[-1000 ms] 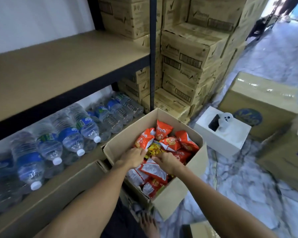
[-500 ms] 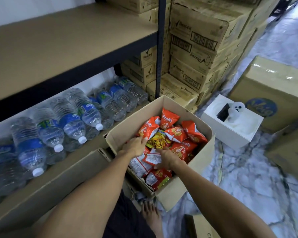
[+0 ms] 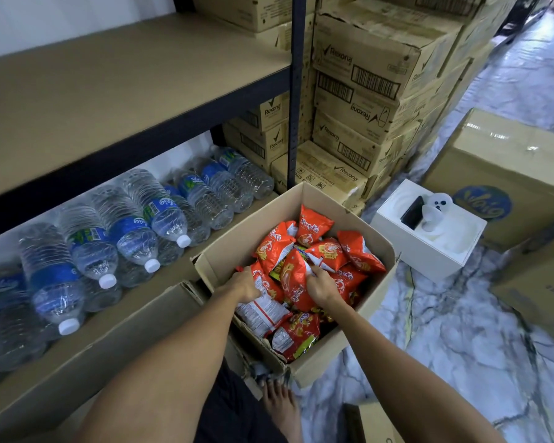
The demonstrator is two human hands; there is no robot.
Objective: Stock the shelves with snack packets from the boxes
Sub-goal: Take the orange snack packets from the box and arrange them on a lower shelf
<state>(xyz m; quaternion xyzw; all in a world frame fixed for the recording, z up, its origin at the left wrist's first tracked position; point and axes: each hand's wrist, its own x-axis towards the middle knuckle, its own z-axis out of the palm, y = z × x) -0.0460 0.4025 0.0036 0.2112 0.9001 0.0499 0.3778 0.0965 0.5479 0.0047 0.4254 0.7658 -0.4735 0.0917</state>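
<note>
an open cardboard box (image 3: 240,241) sits on the marble floor (image 3: 461,346), against the front edge of the lower shelf (image 3: 160,282) and just in front of the shelf's black upright post (image 3: 296,91). it is filled with snack packets (image 3: 314,223), mostly orange-red, heaped from its far corner to its near corner. both hands are down inside it.

the left hand (image 3: 243,284) is near the box's left wall, its fingers curled over a packet with a white printed back (image 3: 259,311) that lies toward the near edge. the right hand (image 3: 322,284) is in the middle of the box, fingertips pinching the top of an orange packet (image 3: 293,276) that stands tilted between the two hands.

water bottles (image 3: 131,225) lie on their sides in a stacked row along the lower shelf, caps toward its front edge. the upper shelf (image 3: 109,75) is a bare brown board. rexona cartons (image 3: 359,75) are piled behind and to the right of the post. a white box (image 3: 429,244) with a small white ghost figure (image 3: 437,206) on top stands on the floor just right of the snack box, and a large brown carton with a blue logo (image 3: 509,174) is beyond it. a bare foot (image 3: 282,407) rests by the box's near corner.
</note>
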